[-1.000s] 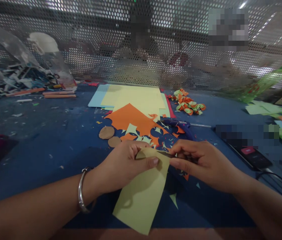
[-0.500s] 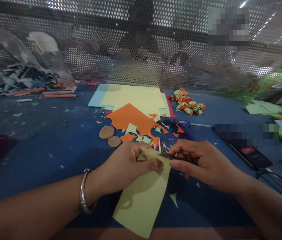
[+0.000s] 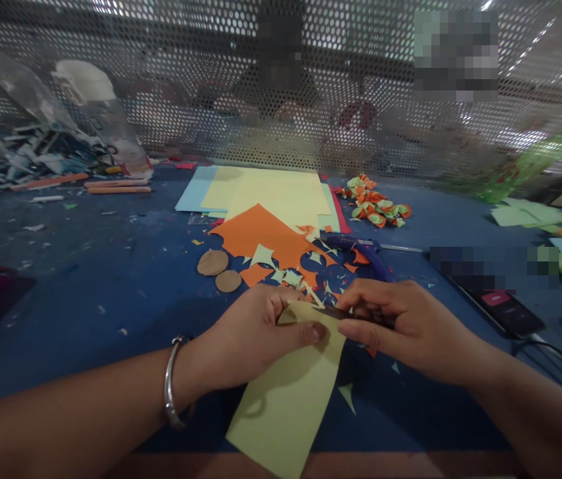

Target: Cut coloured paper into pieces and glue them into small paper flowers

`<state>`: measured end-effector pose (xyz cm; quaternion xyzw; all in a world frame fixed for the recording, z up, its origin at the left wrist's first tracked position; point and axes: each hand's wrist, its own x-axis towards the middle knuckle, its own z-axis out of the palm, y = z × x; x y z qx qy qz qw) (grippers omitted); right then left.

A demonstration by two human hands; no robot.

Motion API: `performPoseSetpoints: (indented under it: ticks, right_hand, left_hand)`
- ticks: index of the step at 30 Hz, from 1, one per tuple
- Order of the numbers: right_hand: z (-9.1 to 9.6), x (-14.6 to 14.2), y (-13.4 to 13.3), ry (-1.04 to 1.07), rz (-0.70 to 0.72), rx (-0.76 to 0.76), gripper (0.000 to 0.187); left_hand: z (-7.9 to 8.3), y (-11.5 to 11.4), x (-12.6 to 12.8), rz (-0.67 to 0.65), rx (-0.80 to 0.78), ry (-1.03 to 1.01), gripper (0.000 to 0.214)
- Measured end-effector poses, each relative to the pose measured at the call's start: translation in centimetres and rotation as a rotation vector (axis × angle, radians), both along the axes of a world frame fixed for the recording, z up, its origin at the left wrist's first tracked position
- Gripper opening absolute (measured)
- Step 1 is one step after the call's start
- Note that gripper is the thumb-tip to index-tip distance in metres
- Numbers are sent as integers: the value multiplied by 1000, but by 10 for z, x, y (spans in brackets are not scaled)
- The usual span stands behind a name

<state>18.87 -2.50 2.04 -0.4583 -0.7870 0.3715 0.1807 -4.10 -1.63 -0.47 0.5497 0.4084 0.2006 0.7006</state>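
My left hand (image 3: 255, 332) pinches the top edge of a pale yellow-green paper strip (image 3: 288, 392), thumb on top. My right hand (image 3: 400, 322) is closed round small dark scissors (image 3: 343, 313) whose blades meet the strip's top edge. A thin sliver of paper curls off at the cut. Just beyond the hands lies an orange sheet (image 3: 265, 243) with shapes cut out of it, among small paper scraps on the blue table (image 3: 111, 279).
Stacked yellow and light-blue sheets (image 3: 271, 189) lie further back, with two brown discs (image 3: 213, 263), a blue glue gun (image 3: 360, 249), a pile of orange-green pieces (image 3: 375, 206) and a phone (image 3: 503, 309) with cable at right. Perforated metal screen (image 3: 211, 80) behind; clutter at far left.
The scissors have worked along the strip's top edge and a thin sliver has come loose there. Both hands and the strip have shifted slightly.
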Motion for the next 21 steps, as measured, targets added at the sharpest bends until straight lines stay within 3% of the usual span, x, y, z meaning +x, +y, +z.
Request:
performPoseSetpoints:
  ticks: [21]
  right_hand:
    - [2,-1,0,-6,15,25,24]
  left_hand:
    - [1,-2,2,3,-15,-47,22]
